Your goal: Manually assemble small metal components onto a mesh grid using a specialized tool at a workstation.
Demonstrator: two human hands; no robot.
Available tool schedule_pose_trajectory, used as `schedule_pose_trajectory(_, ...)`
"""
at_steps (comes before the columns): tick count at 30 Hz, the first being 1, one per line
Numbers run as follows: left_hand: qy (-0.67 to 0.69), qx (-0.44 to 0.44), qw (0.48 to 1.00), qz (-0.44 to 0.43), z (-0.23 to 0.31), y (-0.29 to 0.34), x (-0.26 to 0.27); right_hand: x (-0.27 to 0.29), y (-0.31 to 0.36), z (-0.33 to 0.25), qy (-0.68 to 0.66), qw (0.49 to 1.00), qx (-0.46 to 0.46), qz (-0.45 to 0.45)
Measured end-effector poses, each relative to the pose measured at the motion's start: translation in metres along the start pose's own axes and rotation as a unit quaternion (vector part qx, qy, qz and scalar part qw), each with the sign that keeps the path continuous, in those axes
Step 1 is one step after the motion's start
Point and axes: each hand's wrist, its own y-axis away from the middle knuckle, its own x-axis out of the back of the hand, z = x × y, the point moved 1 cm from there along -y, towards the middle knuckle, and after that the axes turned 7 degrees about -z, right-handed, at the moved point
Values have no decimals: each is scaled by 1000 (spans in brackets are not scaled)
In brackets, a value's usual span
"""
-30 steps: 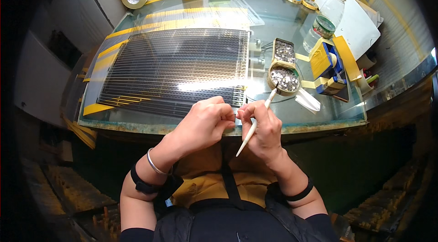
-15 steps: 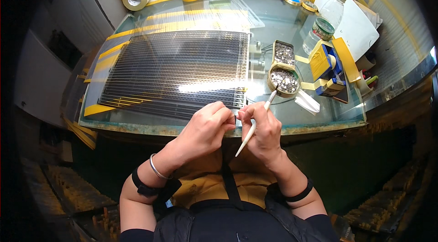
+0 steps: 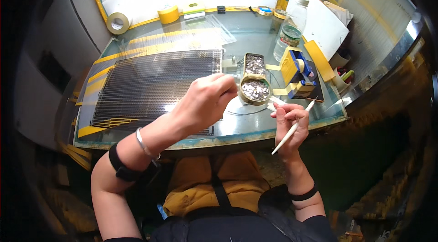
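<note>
My left hand [image 3: 211, 100] is raised over the right edge of a dark, finely lined panel [image 3: 159, 78]. Its fingers are pinched together beside a round tin [image 3: 255, 90] filled with small pale and dark bits; whatever they hold is too small or hidden to make out. Lower to the right, my right hand [image 3: 292, 126] grips a slim white-handled brush [image 3: 288, 136], its fine dark tip pointing up and away to the right. The right fingertips are close to a folded white paper strip [image 3: 276, 100]; I cannot tell if they touch it. A rectangular tin [image 3: 254, 63] of similar bits adjoins the round one.
A blue and yellow tape dispenser [image 3: 296, 75] stands right of the tins, with tape strips reaching toward them. Behind it is a clear plastic bottle [image 3: 292, 28]. Tape rolls [image 3: 169, 14] line the back of the glass-topped table [image 3: 246, 138], and yellow strips lie left of the panel.
My hands, close together before, have parted. The left moved forward to the round tin; the right shifted right with the brush, now pointing away from the tin. The head view has also shifted.
</note>
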Motion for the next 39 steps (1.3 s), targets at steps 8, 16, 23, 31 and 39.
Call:
schedule_pose_trajectory(8,-25,7,999,-23,-30,-43,-47,6,6,14,109,994,10,-26)
schedule_pose_trajectory(16,-9,38,999,-20,-25,-33,-34,11,8,15,63,997,-2,-32)
schedule_pose_trajectory(23,-14,2,1000,-27,-11,6,-10,61,10,2,65,998,13,-17)
schedule_pose_trajectory(31,-162,131,974,-90,-6,116,-13,185,35,14,380,906,-72,172)
schedule_pose_trajectory(39,-178,144,971,-66,-5,118,-25,182,57,20,492,843,-149,158)
